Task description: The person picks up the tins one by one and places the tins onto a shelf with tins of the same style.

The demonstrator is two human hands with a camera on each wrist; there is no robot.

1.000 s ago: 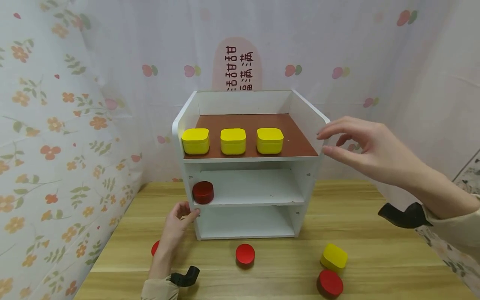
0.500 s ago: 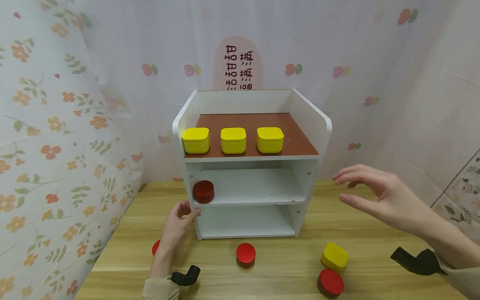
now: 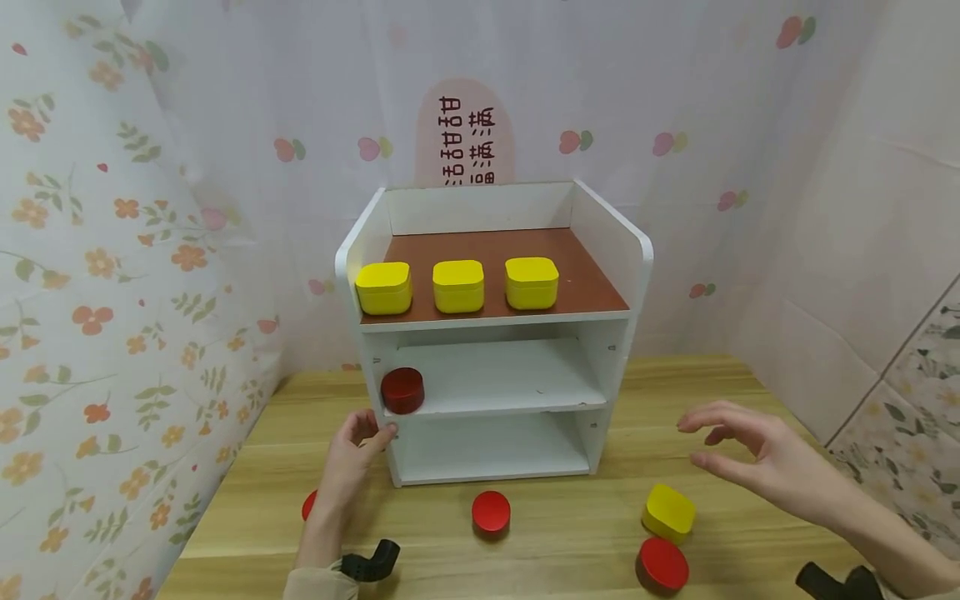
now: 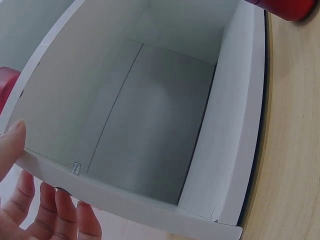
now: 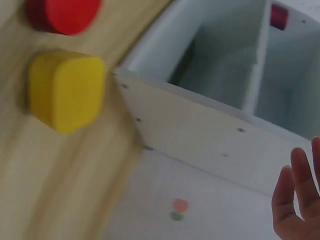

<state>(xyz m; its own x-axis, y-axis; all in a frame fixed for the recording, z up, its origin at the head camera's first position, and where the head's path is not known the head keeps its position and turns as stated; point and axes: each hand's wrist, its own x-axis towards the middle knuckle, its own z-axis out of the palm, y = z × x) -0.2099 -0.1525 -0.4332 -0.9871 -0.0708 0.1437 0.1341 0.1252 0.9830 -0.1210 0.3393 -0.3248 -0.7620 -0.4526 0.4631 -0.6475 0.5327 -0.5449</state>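
Note:
A white shelf unit [image 3: 495,483] with a brown top stands on the wooden table. My left hand [image 3: 352,450] grips its left side panel; in the left wrist view the thumb [image 4: 12,145] lies on the inner side and the fingers outside. Three yellow boxes [image 3: 458,287] line the front of the top. A dark red round tin [image 3: 402,390] sits at the left of the middle shelf. My right hand [image 3: 765,454] hovers with nothing in it, right of the unit. Nearest to it on the table is a yellow box [image 3: 669,512], beside a red round tin [image 3: 662,566].
Another red round tin [image 3: 491,513] stands before the unit. One more red tin [image 3: 308,505] is partly hidden behind my left forearm. Floral curtains [image 3: 615,217] hang behind and at both sides of the wooden table [image 3: 555,550].
My right hand has come down from beside the unit's upper right edge toward the yellow box on the table. The left hand keeps its hold. The head view has shifted slightly.

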